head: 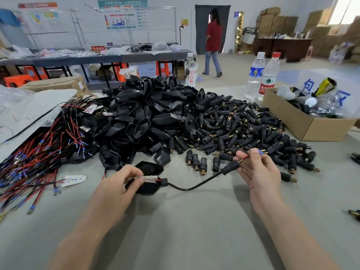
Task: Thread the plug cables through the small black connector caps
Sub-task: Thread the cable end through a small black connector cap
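Observation:
My left hand [118,184] grips a black plug housing [150,173] with a small white circuit board [147,179] in it, resting on the grey table. A black cable [192,186] runs from the housing to the right into a small black connector cap [230,167]. My right hand [259,168] pinches the red and black wire ends [245,157], tipped with a blue terminal [261,152], where they come out of the cap's brass end.
A big heap of black housings [148,114] and a heap of connector caps [243,129] fill the table's middle. Red and black wires [35,156] lie at the left. An open cardboard box [303,123] and two water bottles [262,75] stand at right. A person walks far behind.

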`<state>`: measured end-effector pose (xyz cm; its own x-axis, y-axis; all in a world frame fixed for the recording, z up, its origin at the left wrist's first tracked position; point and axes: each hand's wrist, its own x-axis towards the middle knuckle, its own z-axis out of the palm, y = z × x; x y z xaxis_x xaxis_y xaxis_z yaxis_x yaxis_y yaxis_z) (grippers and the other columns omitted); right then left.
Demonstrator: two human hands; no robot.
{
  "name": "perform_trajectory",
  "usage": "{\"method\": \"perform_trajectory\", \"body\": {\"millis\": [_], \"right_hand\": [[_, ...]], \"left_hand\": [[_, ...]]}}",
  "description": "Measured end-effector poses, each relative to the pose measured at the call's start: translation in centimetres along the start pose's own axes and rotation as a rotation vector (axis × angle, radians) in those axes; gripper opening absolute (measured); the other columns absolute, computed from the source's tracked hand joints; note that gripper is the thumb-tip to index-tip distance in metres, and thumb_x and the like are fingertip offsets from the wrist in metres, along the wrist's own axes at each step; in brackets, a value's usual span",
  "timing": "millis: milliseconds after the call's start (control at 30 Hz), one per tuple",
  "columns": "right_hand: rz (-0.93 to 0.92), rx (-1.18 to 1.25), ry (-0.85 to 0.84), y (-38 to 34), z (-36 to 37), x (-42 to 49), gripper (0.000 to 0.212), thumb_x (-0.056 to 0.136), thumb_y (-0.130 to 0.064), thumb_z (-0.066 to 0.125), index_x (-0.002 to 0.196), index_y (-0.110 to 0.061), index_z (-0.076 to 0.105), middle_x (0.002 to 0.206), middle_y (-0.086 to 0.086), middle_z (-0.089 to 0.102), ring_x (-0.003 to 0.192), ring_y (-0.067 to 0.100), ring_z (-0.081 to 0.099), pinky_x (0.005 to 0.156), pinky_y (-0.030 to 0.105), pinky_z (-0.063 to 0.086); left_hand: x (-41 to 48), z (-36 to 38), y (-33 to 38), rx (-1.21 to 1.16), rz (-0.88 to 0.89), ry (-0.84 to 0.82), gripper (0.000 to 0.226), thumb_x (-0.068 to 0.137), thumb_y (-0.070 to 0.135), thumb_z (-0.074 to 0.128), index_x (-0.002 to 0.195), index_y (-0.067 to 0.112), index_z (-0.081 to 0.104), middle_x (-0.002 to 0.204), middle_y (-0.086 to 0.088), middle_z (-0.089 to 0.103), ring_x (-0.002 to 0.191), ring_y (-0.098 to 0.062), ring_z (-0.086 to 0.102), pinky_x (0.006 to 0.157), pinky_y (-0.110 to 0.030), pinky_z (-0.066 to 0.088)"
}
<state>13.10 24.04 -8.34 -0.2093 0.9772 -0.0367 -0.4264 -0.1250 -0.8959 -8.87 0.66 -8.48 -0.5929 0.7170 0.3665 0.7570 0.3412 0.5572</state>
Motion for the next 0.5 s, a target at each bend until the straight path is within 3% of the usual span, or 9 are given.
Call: {"method": "perform_trajectory", "body": {"millis": [133, 233, 300, 400, 500], "right_hand": [[-0.051, -0.086, 0.030, 0.25, -0.09, 0.25, 0.015, 0.103, -0.031, 0.053, 0.096, -0.019, 0.058, 0.087, -0.001, 0.078, 0.080, 0.011, 0.075, 0.064, 0.020, 0.059], [-0.097, -0.138, 0.058, 0.53, -0.26, 0.50, 0.013, 0.104, -0.029, 0.052, 0.098, -0.020, 0.058, 0.088, -0.001, 0.078, 0.082, 0.009, 0.074, 0.067, 0.019, 0.059], [-0.110, -0.130, 0.086, 0.50, -0.44, 0.68, 0.012, 0.104, -0.028, 0.052, 0.097, -0.021, 0.058, 0.087, 0.000, 0.078, 0.081, 0.009, 0.073, 0.065, 0.018, 0.058], [-0.120, -0.107, 0.112, 0.34, -0.56, 0.81, 0.012, 0.104, -0.026, 0.053, 0.095, -0.020, 0.059, 0.085, 0.001, 0.076, 0.073, 0.010, 0.071, 0.062, 0.019, 0.056], [-0.132, -0.096, 0.115, 0.38, -0.56, 0.86, 0.013, 0.104, -0.024, 0.052, 0.093, -0.019, 0.057, 0.083, 0.004, 0.074, 0.064, 0.010, 0.069, 0.058, 0.020, 0.057]], "left_hand": [[-0.15, 0.00, 0.28, -0.044, 0.040, 0.003, 0.021, 0.092, 0.026, 0.068, 0.092, 0.044, 0.057, 0.107, 0.033, 0.063, 0.099, 0.010, 0.058, 0.080, -0.025, 0.046], [-0.20, 0.29, 0.31, -0.062, 0.022, 0.020, 0.018, 0.093, 0.027, 0.066, 0.090, 0.042, 0.058, 0.085, 0.026, 0.069, 0.086, 0.005, 0.064, 0.064, -0.015, 0.044], [-0.24, 0.45, 0.44, -0.094, 0.015, 0.039, 0.013, 0.094, 0.028, 0.064, 0.093, 0.039, 0.057, 0.084, 0.024, 0.069, 0.082, 0.002, 0.065, 0.065, -0.015, 0.045], [-0.17, 0.65, 0.45, -0.181, -0.045, 0.025, 0.009, 0.098, 0.031, 0.056, 0.097, 0.039, 0.053, 0.083, 0.022, 0.072, 0.074, 0.003, 0.068, 0.068, -0.030, 0.051], [0.08, 0.71, 0.24, -0.208, -0.081, -0.002, 0.005, 0.100, 0.033, 0.052, 0.098, 0.038, 0.052, 0.079, 0.016, 0.073, 0.066, -0.007, 0.071, 0.070, -0.046, 0.057]]}}
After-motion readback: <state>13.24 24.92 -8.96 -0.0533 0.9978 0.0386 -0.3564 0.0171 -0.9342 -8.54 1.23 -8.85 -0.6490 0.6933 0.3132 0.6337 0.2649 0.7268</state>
